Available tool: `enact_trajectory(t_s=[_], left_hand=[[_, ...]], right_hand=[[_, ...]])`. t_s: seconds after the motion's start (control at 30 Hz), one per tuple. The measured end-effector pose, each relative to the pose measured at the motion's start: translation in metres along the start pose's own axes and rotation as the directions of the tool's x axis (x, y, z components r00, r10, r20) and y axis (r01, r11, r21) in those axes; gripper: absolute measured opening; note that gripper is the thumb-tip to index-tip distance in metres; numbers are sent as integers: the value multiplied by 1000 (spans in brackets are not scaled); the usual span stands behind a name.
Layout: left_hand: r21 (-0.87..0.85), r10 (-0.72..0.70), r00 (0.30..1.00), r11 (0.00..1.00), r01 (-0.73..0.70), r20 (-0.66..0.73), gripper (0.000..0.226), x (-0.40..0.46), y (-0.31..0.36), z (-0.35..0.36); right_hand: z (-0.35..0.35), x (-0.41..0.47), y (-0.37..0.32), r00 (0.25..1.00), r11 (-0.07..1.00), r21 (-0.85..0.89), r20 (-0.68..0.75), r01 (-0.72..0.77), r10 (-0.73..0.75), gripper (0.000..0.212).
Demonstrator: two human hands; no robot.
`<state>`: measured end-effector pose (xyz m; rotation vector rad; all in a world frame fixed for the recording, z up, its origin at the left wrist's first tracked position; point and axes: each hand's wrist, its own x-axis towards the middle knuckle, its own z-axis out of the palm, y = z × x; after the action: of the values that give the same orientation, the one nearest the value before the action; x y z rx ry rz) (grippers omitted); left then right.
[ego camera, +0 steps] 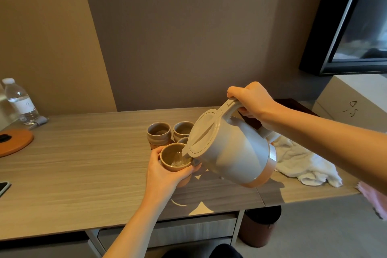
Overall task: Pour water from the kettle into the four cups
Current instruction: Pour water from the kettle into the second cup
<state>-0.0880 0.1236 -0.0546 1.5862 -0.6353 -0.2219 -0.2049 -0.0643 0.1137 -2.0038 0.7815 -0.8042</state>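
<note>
My right hand (252, 103) grips the handle of a pale grey kettle (232, 153), tilted to the left with its spout over a brown cup (174, 160). Water lies in the bottom of that cup. My left hand (162, 170) holds the cup from its left and front side, just above the wooden desk (83, 163). Two more brown cups (159, 133) (182, 128) stand upright behind it. A further cup (183, 140) shows only as a sliver of rim behind the kettle's lid.
A white towel (303, 165) lies crumpled right of the kettle. A water bottle (19, 101) and an orange round base (14, 141) sit at the far left. A phone (3, 187) lies at the left edge. A brown bin (258, 226) stands under the desk.
</note>
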Motion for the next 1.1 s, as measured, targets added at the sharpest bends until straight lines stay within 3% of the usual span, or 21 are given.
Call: enact_trajectory(t_s=[0.27,0.73,1.1], left_hand=[[37,-3,1000,999,3,-19,85,4,-7,0],[30,14,999,999,-13,-39,88,20,-3,-9],[68,10,993,998,-2,-117,90,36,-13,-15]], right_hand=[[0,-5,9,999,997,54,-16,-49,50,31],[-3,-12,40,979,932,327,-72,-158,192,31],[-11,-4,53,965,891,423,-116,-168,237,30]])
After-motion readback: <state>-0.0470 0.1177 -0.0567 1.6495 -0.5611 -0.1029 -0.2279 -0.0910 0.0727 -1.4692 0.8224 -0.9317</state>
